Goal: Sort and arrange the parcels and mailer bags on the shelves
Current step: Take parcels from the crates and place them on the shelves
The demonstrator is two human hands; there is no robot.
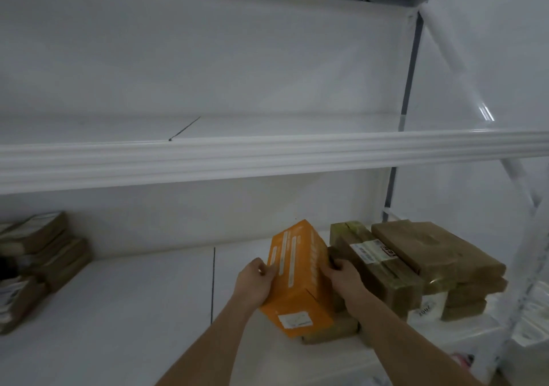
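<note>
- Orange box (297,272): being held tilted above the lower shelf (118,311), its near end resting on or just over a flat brown parcel (329,330); contact there cannot be told. A small white label is showing on the near face.
- Left hand (255,281): gripping the box's left long side, fingers curled against it.
- Right hand (341,275): gripping the box's right side, fingers wrapping between the box and the neighbouring stack.
- Brown parcel stack (416,264): sitting just right of the orange box at the right end of the lower shelf, several wrapped parcels piled up, one bearing a white shipping label (370,252).
- Second pile of brown parcels (38,255): lying at the far left of the same shelf, well apart from the box.
- Upper shelf (267,160): carrying only a thin dark tie (184,128) near its front edge.
- Step in hand, as judged: the box is being placed or squared up beside the right-hand stack.
- Next move, as judged: levelling the box, setting it flat against the stack, then letting go with both hands without nudging the pile.
</note>
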